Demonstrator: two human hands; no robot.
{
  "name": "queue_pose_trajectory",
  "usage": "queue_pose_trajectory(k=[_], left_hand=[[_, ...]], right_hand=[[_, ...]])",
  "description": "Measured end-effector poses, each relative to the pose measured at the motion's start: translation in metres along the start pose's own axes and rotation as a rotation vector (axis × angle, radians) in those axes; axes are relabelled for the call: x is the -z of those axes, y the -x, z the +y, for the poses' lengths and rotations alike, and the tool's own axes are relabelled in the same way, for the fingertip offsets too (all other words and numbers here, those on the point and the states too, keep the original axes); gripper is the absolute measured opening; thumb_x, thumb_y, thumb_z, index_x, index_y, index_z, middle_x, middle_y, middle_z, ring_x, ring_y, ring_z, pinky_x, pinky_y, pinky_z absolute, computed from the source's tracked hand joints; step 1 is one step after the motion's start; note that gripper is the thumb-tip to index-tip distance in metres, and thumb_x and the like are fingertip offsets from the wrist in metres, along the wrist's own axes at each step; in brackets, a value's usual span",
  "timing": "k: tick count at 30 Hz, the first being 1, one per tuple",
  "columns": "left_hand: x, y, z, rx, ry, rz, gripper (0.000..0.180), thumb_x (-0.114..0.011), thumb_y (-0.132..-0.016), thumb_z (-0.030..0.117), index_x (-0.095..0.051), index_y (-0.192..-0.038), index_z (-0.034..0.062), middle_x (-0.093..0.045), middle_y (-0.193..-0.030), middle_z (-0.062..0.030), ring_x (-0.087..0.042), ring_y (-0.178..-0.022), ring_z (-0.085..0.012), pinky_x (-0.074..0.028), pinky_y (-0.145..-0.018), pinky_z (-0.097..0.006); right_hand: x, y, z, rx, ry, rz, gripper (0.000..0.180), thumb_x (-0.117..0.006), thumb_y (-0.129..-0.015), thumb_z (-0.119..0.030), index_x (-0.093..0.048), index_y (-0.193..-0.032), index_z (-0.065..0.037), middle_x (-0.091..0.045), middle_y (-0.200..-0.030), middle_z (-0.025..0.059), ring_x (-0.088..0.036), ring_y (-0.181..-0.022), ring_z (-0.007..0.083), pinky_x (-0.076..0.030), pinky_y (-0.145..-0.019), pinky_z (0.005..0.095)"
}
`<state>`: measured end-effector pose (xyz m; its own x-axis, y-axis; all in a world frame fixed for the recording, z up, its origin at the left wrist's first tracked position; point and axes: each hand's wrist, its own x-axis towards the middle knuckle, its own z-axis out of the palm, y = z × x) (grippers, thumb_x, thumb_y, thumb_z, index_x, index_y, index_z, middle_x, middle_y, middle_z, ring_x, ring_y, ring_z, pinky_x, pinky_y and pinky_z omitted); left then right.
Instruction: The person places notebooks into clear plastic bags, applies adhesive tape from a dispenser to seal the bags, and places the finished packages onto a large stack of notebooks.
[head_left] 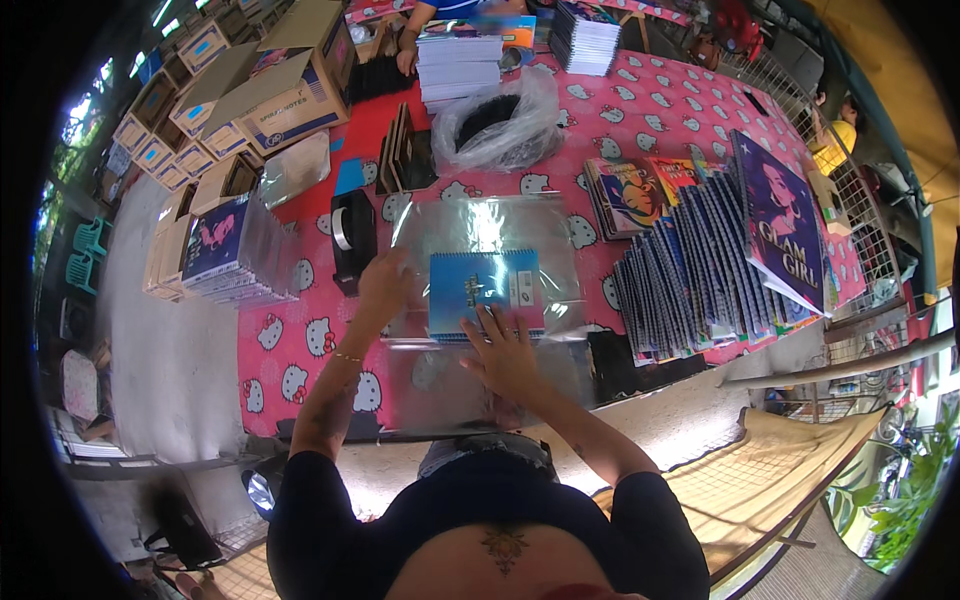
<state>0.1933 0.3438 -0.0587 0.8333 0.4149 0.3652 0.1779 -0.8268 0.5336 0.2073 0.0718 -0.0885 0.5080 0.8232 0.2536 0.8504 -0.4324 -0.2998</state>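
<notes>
A blue spiral notebook (452,290) lies on a clear plastic sheet (560,230) in front of me, its coil along the far edge. My right hand (503,352) rests on the notebook's near edge with its fingers spread. At the sheet's left edge is my left hand (386,285), close beside a black tape dispenser (352,245); its fingers are blurred, and whether they pinch the plastic I cannot tell.
A leaning row of spiral notebooks (680,270) fills the right side. Wrapped notebooks (235,250) and cardboard boxes (290,105) stand left. Farther back are a black organizer (403,150), a plastic bag (535,130) and notebook stacks (460,70). Across the table a person's hand (407,58) shows.
</notes>
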Motion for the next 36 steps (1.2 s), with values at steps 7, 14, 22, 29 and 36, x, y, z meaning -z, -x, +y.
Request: queue_pose_trajectory(k=[7, 14, 22, 29, 36], left_hand=[[-0.114, -0.108, -0.022, -0.748, -0.480, -0.077, 0.014, -0.062, -0.076, 0.014, -0.068, -0.077, 0.0011, -0.065, -0.088, -0.0149, -0.064, -0.082, -0.0329, -0.053, -0.075, -0.044], [-0.136, -0.124, 0.019, -0.321, -0.087, -0.360, 0.012, -0.067, -0.074, 0.014, -0.067, -0.082, 0.0053, -0.065, -0.097, -0.0134, -0.062, -0.100, -0.0307, -0.048, -0.087, -0.043], [-0.101, -0.127, 0.023, -0.586, -0.387, -0.163, 0.018, -0.059, -0.081, 0.006, -0.065, -0.098, 0.0053, -0.064, -0.105, -0.0149, -0.061, -0.106, -0.0309, -0.046, -0.085, -0.047], [-0.046, -0.095, 0.069, -0.405, -0.177, -0.413, 0.015, -0.056, -0.084, 0.009, -0.062, -0.094, 0.0005, -0.067, -0.081, -0.0196, -0.068, -0.078, -0.0389, -0.054, -0.068, -0.049], [-0.027, 0.009, 0.081, -0.636, -0.237, -0.202, 0.014, -0.061, -0.081, 0.011, -0.063, -0.092, 0.0027, -0.068, -0.093, -0.0154, -0.067, -0.091, -0.0336, -0.054, -0.077, -0.045]], right_hand=[[0.020, -0.013, -0.023, 0.022, 0.024, -0.175, 0.070, -0.065, -0.087, -0.044, -0.039, -0.147, -0.020, -0.034, -0.154, 0.0139, -0.032, -0.142, 0.0347, -0.026, -0.110, 0.0626], [0.013, -0.005, -0.007, -0.078, 0.037, -0.152, 0.071, -0.066, -0.085, -0.044, -0.040, -0.147, -0.023, -0.032, -0.155, 0.0112, -0.028, -0.144, 0.0330, -0.025, -0.111, 0.0642], [0.021, -0.006, -0.017, -0.078, 0.070, -0.218, 0.082, -0.068, -0.081, -0.051, -0.034, -0.150, -0.023, -0.026, -0.158, 0.0109, -0.023, -0.147, 0.0330, -0.023, -0.113, 0.0644], [0.020, -0.001, -0.014, -0.038, 0.059, -0.162, 0.084, -0.074, -0.078, -0.044, -0.035, -0.149, -0.021, -0.028, -0.156, 0.0138, -0.026, -0.145, 0.0353, -0.024, -0.111, 0.0650], [0.003, 0.002, -0.009, 0.061, 0.081, -0.071, 0.078, -0.069, -0.081, -0.046, -0.040, -0.147, -0.015, -0.030, -0.153, 0.0204, -0.029, -0.141, 0.0435, -0.027, -0.105, 0.0709]])
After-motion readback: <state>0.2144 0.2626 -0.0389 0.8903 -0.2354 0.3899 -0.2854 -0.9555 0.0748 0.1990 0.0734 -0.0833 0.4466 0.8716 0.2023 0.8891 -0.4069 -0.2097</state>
